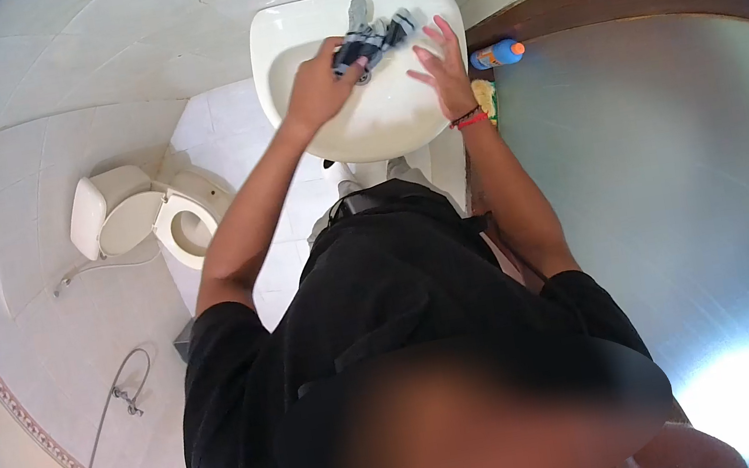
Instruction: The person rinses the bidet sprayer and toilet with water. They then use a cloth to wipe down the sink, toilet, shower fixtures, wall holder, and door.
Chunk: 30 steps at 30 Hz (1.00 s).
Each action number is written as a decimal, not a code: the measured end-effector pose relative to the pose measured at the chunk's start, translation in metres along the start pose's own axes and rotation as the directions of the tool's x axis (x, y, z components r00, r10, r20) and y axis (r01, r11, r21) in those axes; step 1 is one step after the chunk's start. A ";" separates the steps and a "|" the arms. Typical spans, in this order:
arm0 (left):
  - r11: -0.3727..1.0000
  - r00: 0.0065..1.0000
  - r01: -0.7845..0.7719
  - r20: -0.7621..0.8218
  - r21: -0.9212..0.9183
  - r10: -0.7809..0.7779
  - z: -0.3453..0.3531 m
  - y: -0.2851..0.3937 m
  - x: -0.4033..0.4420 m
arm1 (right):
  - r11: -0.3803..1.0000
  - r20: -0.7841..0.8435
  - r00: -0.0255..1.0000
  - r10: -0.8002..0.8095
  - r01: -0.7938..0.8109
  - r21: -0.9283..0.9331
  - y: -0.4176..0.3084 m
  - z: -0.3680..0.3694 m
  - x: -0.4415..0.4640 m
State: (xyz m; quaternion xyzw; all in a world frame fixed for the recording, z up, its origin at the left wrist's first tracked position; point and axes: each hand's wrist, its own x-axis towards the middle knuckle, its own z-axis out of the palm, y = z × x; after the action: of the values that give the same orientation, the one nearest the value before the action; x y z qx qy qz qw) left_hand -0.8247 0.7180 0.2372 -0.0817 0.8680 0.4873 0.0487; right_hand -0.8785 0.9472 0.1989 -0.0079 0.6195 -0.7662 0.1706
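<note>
My left hand (323,85) is closed on a bunched checked cloth (375,40) in black, grey and white, held over the basin of the white sink (264,26). Parts of the cloth are covered by my fingers, and its far end is slightly blurred. Over the right side of the sink, my right hand (446,76) has its fingers spread and holds nothing. Red and dark bands circle that wrist. A grey piece (358,10) stands at the back of the sink; whether it is the tap or part of the cloth, I cannot tell.
A blue bottle with an orange cap (495,54) lies right of the sink, near a yellow item (484,99). To the left is a toilet (140,221) with its lid raised. A shower hose (100,435) hangs on the left wall. A frosted panel (656,172) fills the right side.
</note>
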 end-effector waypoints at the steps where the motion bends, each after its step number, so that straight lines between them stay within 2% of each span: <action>1: 0.979 0.982 -0.190 0.023 0.074 0.189 0.015 0.002 0.002 | 0.978 0.040 0.997 0.062 -0.068 0.199 0.007 0.004 -0.004; 3: 0.823 0.846 -0.534 0.103 0.194 0.524 0.059 -0.005 -0.001 | 0.808 0.154 0.974 0.165 -0.223 0.546 0.034 0.012 -0.012; 4: 0.835 0.863 -0.501 0.204 0.229 0.462 0.076 0.000 -0.010 | 0.874 0.102 0.990 0.098 -0.134 0.468 0.040 0.023 -0.010; 5: 0.840 0.869 -0.472 0.299 0.266 0.394 0.089 0.002 -0.019 | 0.922 -0.045 0.985 0.164 -0.136 0.363 0.043 0.014 -0.006; 6: 0.789 0.806 -0.587 0.224 0.181 0.548 0.094 -0.004 -0.018 | 0.955 -0.195 0.960 0.202 -0.149 0.256 0.048 -0.002 0.002; 7: 0.847 0.844 -0.522 0.200 0.101 0.497 0.088 -0.001 -0.020 | 0.972 -0.347 0.911 0.223 -0.180 0.152 0.056 -0.022 0.013; 9: 0.928 0.910 -0.368 0.180 -0.066 0.374 0.066 0.002 -0.028 | 0.999 -0.460 0.887 -0.039 0.041 -0.005 0.073 -0.077 0.049; 10: 0.953 0.947 -0.282 0.125 -0.108 0.295 0.058 -0.010 -0.028 | 0.956 -0.451 0.871 -0.192 0.062 -0.288 0.064 -0.098 0.067; 11: 0.960 0.961 -0.273 0.025 -0.070 0.275 0.053 -0.034 -0.027 | 0.835 -0.398 0.855 -0.332 0.069 -0.546 0.056 -0.116 0.085; 13: 0.984 0.974 -0.178 -0.141 0.008 0.177 0.051 -0.091 -0.029 | 0.381 -0.208 0.763 -0.612 0.054 -0.923 0.105 -0.157 0.149; 15: 0.989 0.965 -0.038 -0.252 0.142 0.073 0.045 -0.118 -0.034 | 0.560 -0.071 0.886 -0.459 0.226 -0.797 0.126 -0.133 0.194; 16: 0.980 0.943 -0.041 -0.317 0.195 0.102 0.048 -0.143 -0.035 | 0.252 -0.067 0.820 -0.568 0.095 -0.963 0.133 -0.091 0.197; 17: 0.968 0.933 0.026 -0.353 0.251 0.066 0.049 -0.152 -0.037 | -0.074 -0.023 0.756 -0.654 -0.094 -0.993 0.138 -0.047 0.187; 19: 0.938 0.911 0.131 -0.412 0.320 0.013 0.050 -0.158 -0.035 | -0.062 0.073 0.824 -0.562 0.046 -0.997 0.129 -0.014 0.171; 21: 0.955 0.874 0.184 -0.484 0.232 -0.051 0.057 -0.170 -0.037 | -0.066 0.321 0.877 -0.357 0.319 -0.946 0.124 -0.055 0.157; 22: 0.962 0.843 0.203 -0.532 0.184 -0.076 0.060 -0.177 -0.030 | -0.048 0.452 0.853 -0.260 0.457 -0.888 0.114 -0.078 0.160; 23: 0.951 0.852 0.194 -0.522 0.241 -0.042 0.065 -0.187 -0.026 | -0.015 0.360 0.909 -0.210 0.366 -0.931 0.102 -0.108 0.170; 24: 0.935 0.859 0.190 -0.512 0.300 -0.010 0.070 -0.200 -0.025 | 0.111 0.219 0.947 -0.237 0.250 -0.962 0.098 -0.131 0.171; 26: 0.889 0.858 0.201 -0.512 0.411 0.043 0.072 -0.210 -0.022 | 0.110 0.078 0.944 -0.321 0.119 -0.987 0.117 -0.143 0.186; 28: 0.840 0.853 0.214 -0.514 0.499 0.087 0.081 -0.207 -0.019 | -0.158 0.099 0.884 -0.457 0.029 -0.987 0.146 -0.144 0.210; 29: 0.851 0.844 0.202 -0.527 0.485 0.100 0.086 -0.205 -0.015 | 0.098 -0.070 0.878 -0.473 -0.026 -0.995 0.118 -0.114 0.186; 30: 0.859 0.836 0.196 -0.539 0.472 0.105 0.085 -0.202 -0.014 | 0.087 -0.023 0.889 -0.457 0.019 -0.996 0.117 -0.114 0.174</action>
State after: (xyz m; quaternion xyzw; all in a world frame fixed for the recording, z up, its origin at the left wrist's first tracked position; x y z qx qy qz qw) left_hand -0.7724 0.6883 0.0256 -0.2230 0.9400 0.1950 -0.1694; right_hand -1.0390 0.9877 0.0266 -0.0922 0.9739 -0.1738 -0.1134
